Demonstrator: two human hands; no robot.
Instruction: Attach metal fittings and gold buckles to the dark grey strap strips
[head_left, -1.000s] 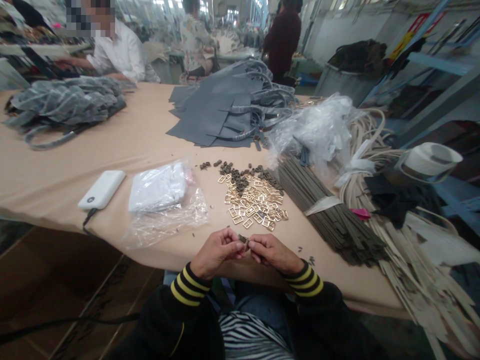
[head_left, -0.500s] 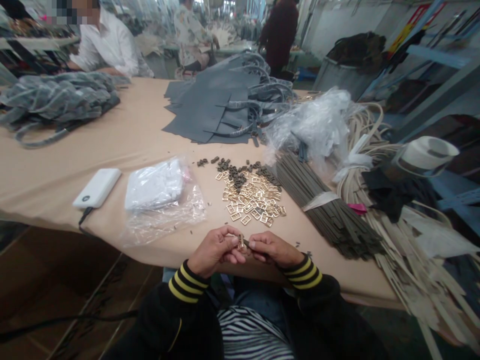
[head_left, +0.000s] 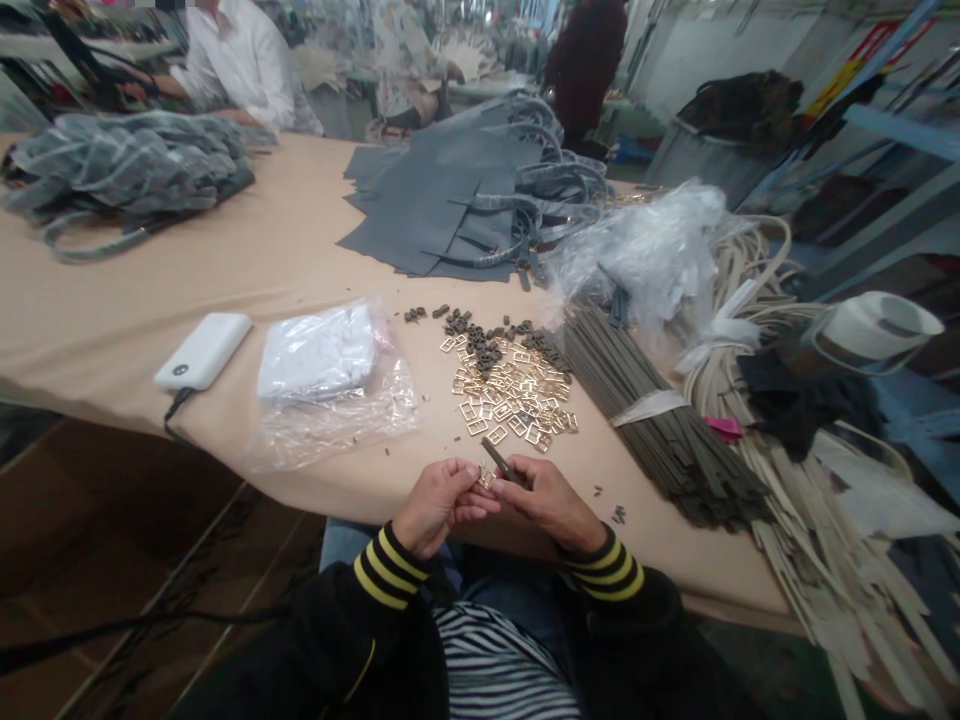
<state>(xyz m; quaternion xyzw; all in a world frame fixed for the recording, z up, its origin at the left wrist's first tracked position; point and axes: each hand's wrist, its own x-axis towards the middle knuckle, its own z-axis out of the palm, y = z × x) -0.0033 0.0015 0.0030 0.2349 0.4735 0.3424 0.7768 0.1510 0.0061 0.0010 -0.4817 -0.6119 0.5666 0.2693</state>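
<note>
Near the table's front edge, my left hand [head_left: 442, 503] pinches a gold buckle [head_left: 487, 478] between thumb and fingers. Beside it, my right hand [head_left: 553, 502] is closed around a narrow dark olive strap [head_left: 496, 457], whose end sticks up past the fingertips, close to the buckle. Whether strap and buckle touch is too small to tell. Just beyond my hands lies a heap of gold buckles [head_left: 510, 405], with small dark loops [head_left: 484, 350] piled against its far side.
A white power bank [head_left: 202, 350] with a cable and a plastic bag of white material [head_left: 319, 355] lie left. Right are bundled olive straps [head_left: 660, 420] and beige strips [head_left: 825, 540]. Grey bag panels [head_left: 442, 200] and wrapped handles [head_left: 135, 165] lie farther back. People work beyond the table.
The strap in my right hand has swung upward and its end now points away from me above the buckle. The buckle has turned in my left fingers. The whole view has shifted slightly.
</note>
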